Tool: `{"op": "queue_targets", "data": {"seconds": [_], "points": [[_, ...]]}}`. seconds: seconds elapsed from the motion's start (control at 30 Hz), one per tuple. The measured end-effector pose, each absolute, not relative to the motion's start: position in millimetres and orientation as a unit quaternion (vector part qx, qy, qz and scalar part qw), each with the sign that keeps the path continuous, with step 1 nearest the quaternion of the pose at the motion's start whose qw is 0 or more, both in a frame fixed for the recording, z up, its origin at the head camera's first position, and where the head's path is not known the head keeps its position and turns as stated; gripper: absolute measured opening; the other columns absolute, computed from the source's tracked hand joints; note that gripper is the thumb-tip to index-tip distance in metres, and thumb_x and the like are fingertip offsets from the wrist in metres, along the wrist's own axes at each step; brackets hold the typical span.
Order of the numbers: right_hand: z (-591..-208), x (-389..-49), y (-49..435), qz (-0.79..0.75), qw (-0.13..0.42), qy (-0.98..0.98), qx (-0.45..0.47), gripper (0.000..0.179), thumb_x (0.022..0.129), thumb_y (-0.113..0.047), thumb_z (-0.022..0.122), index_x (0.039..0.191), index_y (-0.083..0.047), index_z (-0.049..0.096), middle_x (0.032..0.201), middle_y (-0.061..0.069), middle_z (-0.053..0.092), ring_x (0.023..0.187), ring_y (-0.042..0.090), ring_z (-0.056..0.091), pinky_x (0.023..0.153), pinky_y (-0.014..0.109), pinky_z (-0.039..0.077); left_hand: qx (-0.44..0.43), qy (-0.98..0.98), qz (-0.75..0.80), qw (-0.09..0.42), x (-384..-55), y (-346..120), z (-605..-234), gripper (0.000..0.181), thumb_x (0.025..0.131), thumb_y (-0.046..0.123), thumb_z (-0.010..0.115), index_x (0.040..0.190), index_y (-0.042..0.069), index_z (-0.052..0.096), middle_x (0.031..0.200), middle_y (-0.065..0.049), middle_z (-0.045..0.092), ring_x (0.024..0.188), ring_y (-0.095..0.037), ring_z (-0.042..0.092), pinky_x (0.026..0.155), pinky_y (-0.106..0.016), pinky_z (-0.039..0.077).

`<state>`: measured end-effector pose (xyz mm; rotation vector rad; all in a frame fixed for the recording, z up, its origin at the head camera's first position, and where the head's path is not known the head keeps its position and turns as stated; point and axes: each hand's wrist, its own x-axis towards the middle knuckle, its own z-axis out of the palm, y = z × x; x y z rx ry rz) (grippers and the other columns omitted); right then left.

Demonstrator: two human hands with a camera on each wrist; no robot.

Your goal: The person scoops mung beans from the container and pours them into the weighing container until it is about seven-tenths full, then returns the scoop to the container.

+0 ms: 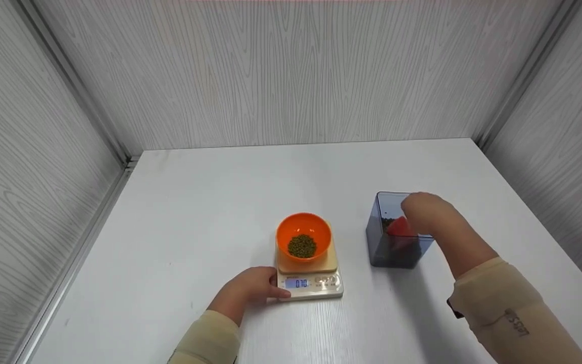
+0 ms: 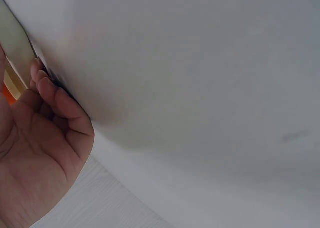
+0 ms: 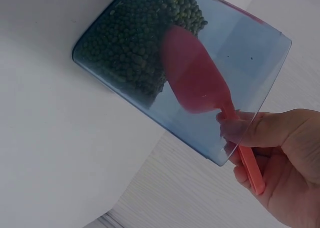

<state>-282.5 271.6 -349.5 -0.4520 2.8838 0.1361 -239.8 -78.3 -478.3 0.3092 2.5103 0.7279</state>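
In the head view, an orange bowl (image 1: 304, 223) with a small heap of green beans (image 1: 302, 246) stands on a kitchen scale (image 1: 321, 290) whose display reads 0.70. My left hand (image 1: 251, 286) holds the scale at its front left corner, thumb along the front; in the left wrist view its curled fingers (image 2: 55, 95) lie at the scale's edge. My right hand (image 3: 285, 158) grips a red scoop (image 3: 195, 75) by its handle. The scoop's head is inside a clear bluish box (image 3: 245, 42), its tip against more green beans (image 3: 125, 52).
All of this stands on a white table (image 1: 210, 202). Grey wood-grain panels (image 1: 291, 76) enclose it at the back and on both sides. The box (image 1: 374, 242) is to the right of the scale, with a gap of table between them.
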Motion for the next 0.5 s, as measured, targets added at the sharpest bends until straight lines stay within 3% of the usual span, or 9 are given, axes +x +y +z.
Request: {"op": "queue_targets", "data": {"seconds": [0.33,0.5], "points": [[-359,-287,275,0.022,0.117,0.975,-0.185,0.009,0.078,0.005,0.056,0.078,-0.003,0.062,0.066,0.005,0.053,0.061,0.020,0.046,0.060,0.036,0.044,0.105,0.923,0.269,0.256,-240,-78,-478,0.037,0.072,0.044,0.074,0.077,0.013,0.053,0.070,0.001,0.049,0.072,-0.018,0.047,0.066,-0.033,0.035],[-366,-287,271,0.024,0.132,0.974,-0.185,0.009,0.080,0.004,0.056,0.082,-0.003,0.061,0.069,0.005,0.053,0.064,0.020,0.047,0.064,0.037,0.046,0.106,0.924,0.264,0.255,-240,-79,-480,0.039,0.071,0.045,0.074,0.075,0.014,0.051,0.068,0.001,0.046,0.071,-0.017,0.046,0.064,-0.032,0.034]]}}
